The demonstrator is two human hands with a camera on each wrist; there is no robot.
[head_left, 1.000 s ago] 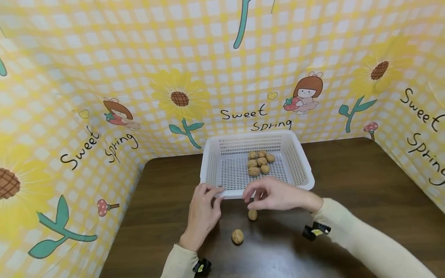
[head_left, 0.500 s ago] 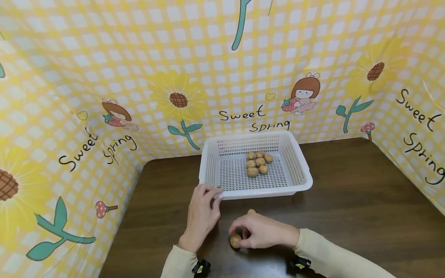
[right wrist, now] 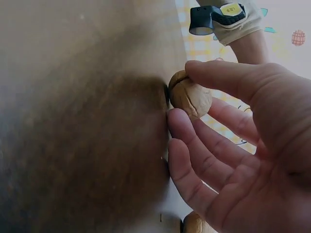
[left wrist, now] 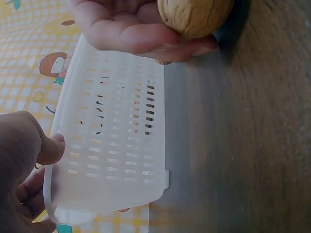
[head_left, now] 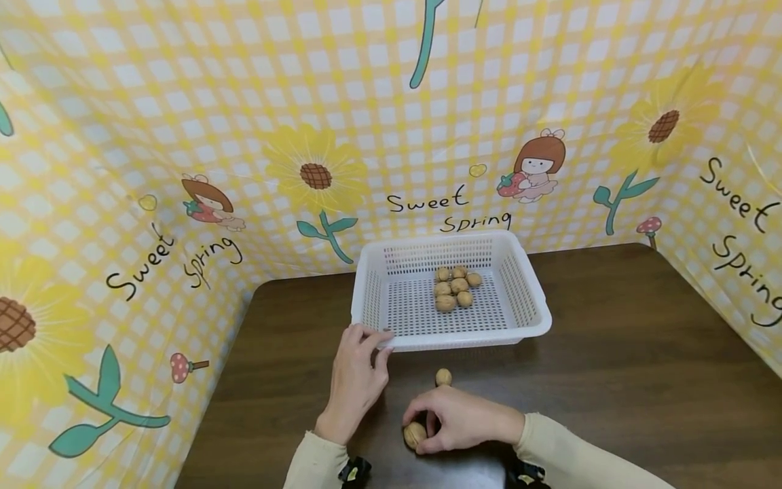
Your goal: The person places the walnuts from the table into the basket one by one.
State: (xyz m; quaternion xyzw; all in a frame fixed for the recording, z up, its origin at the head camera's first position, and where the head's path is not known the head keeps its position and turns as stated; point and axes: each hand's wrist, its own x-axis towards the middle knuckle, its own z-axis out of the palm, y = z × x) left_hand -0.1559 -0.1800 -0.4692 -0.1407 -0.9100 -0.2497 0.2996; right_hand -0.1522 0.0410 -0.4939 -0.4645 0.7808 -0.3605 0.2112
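My left hand point(head_left: 357, 377) grips the front left corner of a white plastic basket point(head_left: 464, 337), thumb on one side of the rim and fingers on the other, as the left wrist view shows. Close to the table's near side, my right hand point(head_left: 461, 418) pinches a walnut point(head_left: 415, 436) between thumb and fingertips. In the right wrist view that walnut point(right wrist: 190, 97) sits against the table top. A second walnut point(head_left: 443, 377) lies just beyond the right hand, in front of the basket. Several walnuts point(head_left: 459, 286) are grouped inside the basket, right of its middle.
The dark wooden table point(head_left: 617, 353) extends to both sides of the basket. Behind it and at both sides hangs a yellow checked cloth point(head_left: 391, 136) with printed flowers, close to the basket's back rim.
My right hand has come back from the basket's front rim to the nearer walnut and taken hold of it. That walnut has shifted slightly toward me. The left hand stays on the basket.
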